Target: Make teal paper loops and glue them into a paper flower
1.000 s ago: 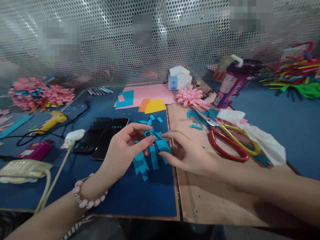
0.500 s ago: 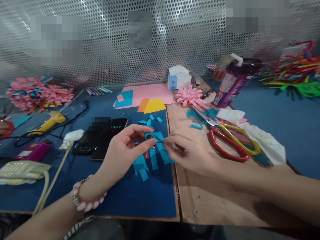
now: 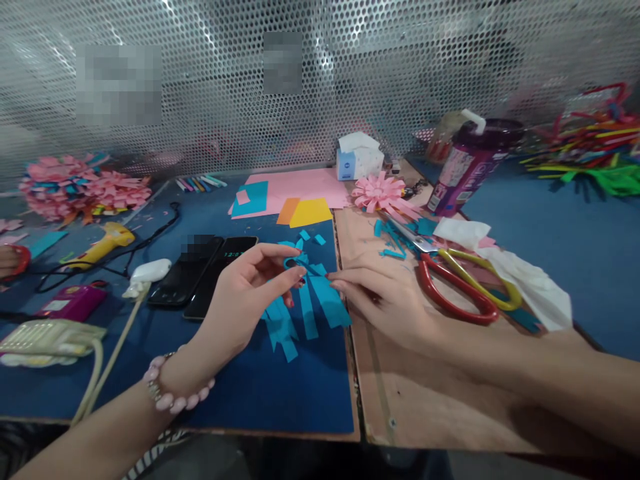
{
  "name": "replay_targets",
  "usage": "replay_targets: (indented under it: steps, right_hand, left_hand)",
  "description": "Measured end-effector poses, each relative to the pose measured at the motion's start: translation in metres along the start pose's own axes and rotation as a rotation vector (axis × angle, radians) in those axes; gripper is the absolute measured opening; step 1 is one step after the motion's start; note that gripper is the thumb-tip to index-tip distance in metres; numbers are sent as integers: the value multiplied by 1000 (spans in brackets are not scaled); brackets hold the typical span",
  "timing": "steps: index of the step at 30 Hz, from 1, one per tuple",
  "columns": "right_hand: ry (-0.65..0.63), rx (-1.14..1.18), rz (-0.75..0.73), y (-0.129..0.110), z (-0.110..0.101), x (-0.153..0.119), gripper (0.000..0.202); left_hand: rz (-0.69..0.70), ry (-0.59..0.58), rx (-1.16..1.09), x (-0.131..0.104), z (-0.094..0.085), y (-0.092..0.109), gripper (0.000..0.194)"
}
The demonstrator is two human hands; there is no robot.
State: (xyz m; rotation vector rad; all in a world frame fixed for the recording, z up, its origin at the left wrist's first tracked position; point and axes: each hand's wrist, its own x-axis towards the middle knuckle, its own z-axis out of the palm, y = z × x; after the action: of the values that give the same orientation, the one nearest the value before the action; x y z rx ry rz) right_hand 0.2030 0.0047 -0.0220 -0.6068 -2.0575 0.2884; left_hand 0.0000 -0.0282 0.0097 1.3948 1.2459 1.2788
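My left hand (image 3: 240, 287) wears a bead bracelet (image 3: 176, 397) and pinches a curled strip of blue paper (image 3: 294, 262) between thumb and fingers. On the other side, my right hand (image 3: 387, 300) has its fingertips closed on the strip's free end. Under and around the fingers lie several cut blue paper pieces (image 3: 327, 300) on the dark blue table mat. Large scissors (image 3: 455, 290) with one red and one yellow handle rest right of my right hand. Two phones (image 3: 187, 273) lie left of my left hand.
Behind are coloured paper sheets (image 3: 310, 212), a tissue box (image 3: 359, 163) and a pink paper flower (image 3: 379, 193). A purple cup with a straw (image 3: 460, 175) stands at right. A yellow glue gun (image 3: 103, 247), cables and a power strip (image 3: 47, 343) occupy the left. Another person's hand (image 3: 9, 261) shows there.
My right fingers have straightened a little and moved slightly left along the strip. The left hand has shifted a little left, still pinching the curled end.
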Motion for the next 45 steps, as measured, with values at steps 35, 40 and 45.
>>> replay_targets:
  steps: [35,40,45]
  right_hand:
    - [-10,18,-16,5,3,-3,29]
    - [-16,21,-19,5,2,-3,31]
    - [-19,25,-16,4,2,-3,29]
  left_hand:
    - [6,-32,-5,-1,-1,0,21]
    - [8,-29,-5,0,0,0,21]
    - [7,-22,-6,-1,0,1,21]
